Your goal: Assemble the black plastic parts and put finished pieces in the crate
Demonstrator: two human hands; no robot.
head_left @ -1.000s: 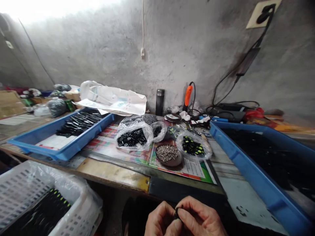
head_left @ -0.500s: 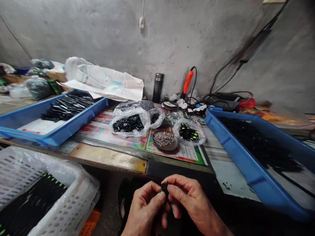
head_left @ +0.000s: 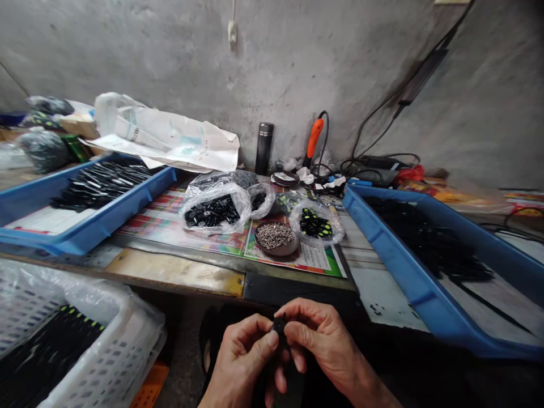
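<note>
- I get soft, even light across the concrete wall (head_left: 127,56), with no source in view.
- Faint glare sits on the plastic bag (head_left: 215,212).
- Deep shadow lies below the table (head_left: 178,272).
- The left hand (head_left: 240,357) and right hand (head_left: 323,340) look fairly sharp, but the black piece (head_left: 279,326) shows little detail.
- The wide lens bows the blue tray (head_left: 425,283) at the right edge.

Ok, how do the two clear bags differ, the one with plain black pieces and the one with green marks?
The plain bag holds all-black pieces; the marked bag holds black pieces with yellow-green spots. The plain bag looks larger than the marked bag. Both are clear plastic, lying on a printed mat.
</note>
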